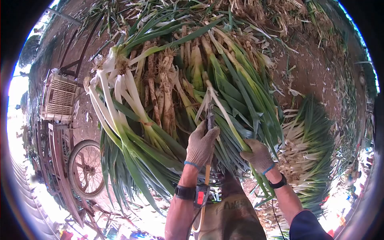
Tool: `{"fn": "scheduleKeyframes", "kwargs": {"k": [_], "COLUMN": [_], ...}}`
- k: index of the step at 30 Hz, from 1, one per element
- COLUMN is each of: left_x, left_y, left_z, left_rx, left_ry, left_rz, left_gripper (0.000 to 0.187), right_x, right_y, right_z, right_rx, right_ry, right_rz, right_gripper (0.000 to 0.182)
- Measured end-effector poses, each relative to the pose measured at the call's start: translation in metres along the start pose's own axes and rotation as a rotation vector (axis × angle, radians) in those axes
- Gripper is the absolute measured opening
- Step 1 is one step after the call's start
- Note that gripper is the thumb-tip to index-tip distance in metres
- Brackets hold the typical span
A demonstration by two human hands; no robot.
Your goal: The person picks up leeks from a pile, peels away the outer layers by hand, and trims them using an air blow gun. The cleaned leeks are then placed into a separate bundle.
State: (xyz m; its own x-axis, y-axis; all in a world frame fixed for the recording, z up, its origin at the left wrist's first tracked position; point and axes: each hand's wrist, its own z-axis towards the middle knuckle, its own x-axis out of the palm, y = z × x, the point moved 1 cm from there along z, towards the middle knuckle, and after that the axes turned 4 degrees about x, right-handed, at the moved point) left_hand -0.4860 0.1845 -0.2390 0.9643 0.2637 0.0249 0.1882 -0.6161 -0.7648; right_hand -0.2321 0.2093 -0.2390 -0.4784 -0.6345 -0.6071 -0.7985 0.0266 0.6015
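Note:
My left hand (201,145), in a beige knitted glove, is wrapped round a dark tool (210,116) with a hose running down from it. My right hand (258,155), gloved too, grips a green onion stalk (226,116) by its green part. The stalk slants up and left, its pale end near the tool's tip. Beneath and beyond both hands lies a large heap of long onions (164,88), some with brown, soil-covered roots. Whiter, cleaner onions (122,92) rest on the heap's left side.
A second pile of onions (310,152) with white ends lies on the ground at the right. On the left are a plastic crate (59,98), a cart frame (58,156) and a spoked wheel (87,169). Loose leaves litter the soil (304,74).

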Motion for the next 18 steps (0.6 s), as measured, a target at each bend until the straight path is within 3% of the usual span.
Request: {"fn": "scheduleKeyframes", "kwargs": {"k": [1,4,7,10,13,15,18], "left_x": [-0.003,-0.012,-0.014,-0.035,-0.069,-0.1,-0.112], "left_y": [0.004,0.017,0.033,0.006,0.029,0.035,-0.003], "left_z": [-0.004,-0.037,-0.089,-0.138,-0.166,-0.19,-0.206], "left_rx": [0.035,0.147,0.207,0.145,0.24,0.186,0.172], "left_ry": [0.014,-0.027,0.183,0.2,-0.148,-0.486,-0.826], "left_rz": [-0.085,0.063,0.183,0.413,0.045,0.033,-0.108], "left_gripper": [0.051,0.06,0.066,0.07,0.074,0.077,0.063], "right_x": [-0.006,-0.03,-0.052,-0.054,-0.025,0.015,0.098], "right_y": [0.004,0.036,0.089,0.134,0.178,0.207,0.236], "right_z": [0.0,-0.007,-0.031,-0.048,-0.044,-0.033,-0.009], "right_rx": [0.027,0.123,0.064,-0.177,-0.374,-0.514,-0.522], "right_ry": [0.002,0.016,0.043,0.127,0.276,0.212,0.076], "right_rz": [0.062,0.227,0.349,0.31,0.344,0.278,0.189], "right_gripper": [0.056,0.064,0.065,0.053,0.047,0.046,0.043]}}
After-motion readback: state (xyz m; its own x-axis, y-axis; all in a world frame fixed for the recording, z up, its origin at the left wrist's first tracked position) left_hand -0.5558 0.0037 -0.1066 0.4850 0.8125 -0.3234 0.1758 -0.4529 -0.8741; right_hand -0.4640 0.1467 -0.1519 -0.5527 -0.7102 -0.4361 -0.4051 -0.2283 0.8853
